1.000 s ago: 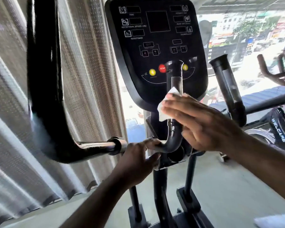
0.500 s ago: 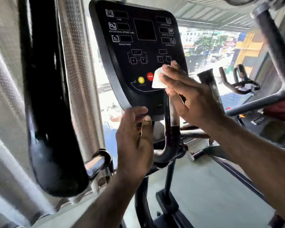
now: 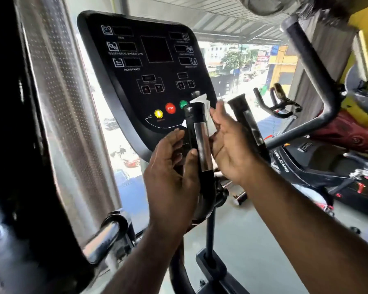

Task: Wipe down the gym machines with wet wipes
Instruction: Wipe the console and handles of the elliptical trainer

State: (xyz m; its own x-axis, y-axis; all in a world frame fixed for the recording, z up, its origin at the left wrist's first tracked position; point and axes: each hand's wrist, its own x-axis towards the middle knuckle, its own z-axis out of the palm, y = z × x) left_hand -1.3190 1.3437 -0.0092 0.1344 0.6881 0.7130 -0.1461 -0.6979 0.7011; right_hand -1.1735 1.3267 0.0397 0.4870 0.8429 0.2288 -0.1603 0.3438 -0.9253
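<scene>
The elliptical's black console [image 3: 149, 66] faces me. In front of it rises an upright handle [image 3: 202, 145] with a shiny metal sensor strip. A white wet wipe [image 3: 200, 100] is wrapped behind the top of this handle, with one corner poking out on the left. My right hand [image 3: 227, 145] holds the wipe against the handle from the right, thumb pointing up. My left hand [image 3: 170, 166] grips the handle from the left, its thumb on the front just below the strip.
A second upright handle [image 3: 246, 124] stands just right of my right hand. A thick black moving arm [image 3: 19, 145] fills the left, with a chrome bar [image 3: 102, 240] at its base. Spin bikes [image 3: 327, 158] and a grey frame tube [image 3: 319, 66] stand to the right.
My right hand carried the wipe from the console's lower edge to behind the top of the handle. My left hand rose and closed on the handle's left side.
</scene>
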